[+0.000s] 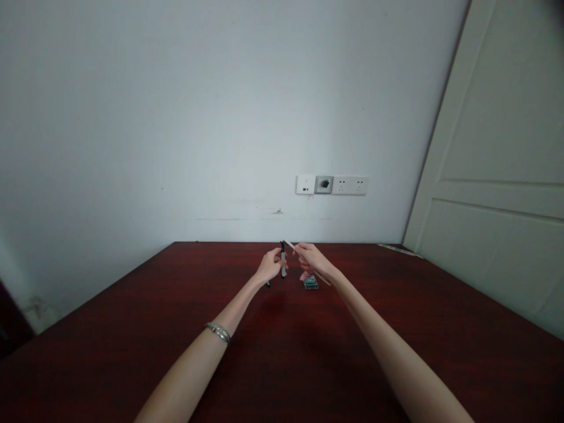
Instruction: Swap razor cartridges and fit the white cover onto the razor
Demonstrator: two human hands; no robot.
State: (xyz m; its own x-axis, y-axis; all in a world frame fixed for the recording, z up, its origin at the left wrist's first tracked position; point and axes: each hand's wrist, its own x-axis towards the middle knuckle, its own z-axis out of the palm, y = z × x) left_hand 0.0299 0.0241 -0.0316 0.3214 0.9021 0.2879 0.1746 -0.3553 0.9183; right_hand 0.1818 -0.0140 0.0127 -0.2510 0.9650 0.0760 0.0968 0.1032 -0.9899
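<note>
My left hand (269,266) is closed on an upright pen-like tool (283,265) with a light grey body and a black top end. My right hand (311,258) grips a thin pale stick (289,244) that slants across the palm. The stick's upper tip is close to the black top of the tool; whether they touch, I cannot tell. Below my right hand lies a small clear case (311,282) with something green in it. The dark end of another slim object (268,284) shows beneath my left wrist, the rest hidden.
The dark red wooden table (282,352) reaches back to a white wall (220,117). A flat, pale strip (399,250) lies at its far right corner. Sockets (350,185) are set in the wall, and a white door panel (502,176) stands at the right.
</note>
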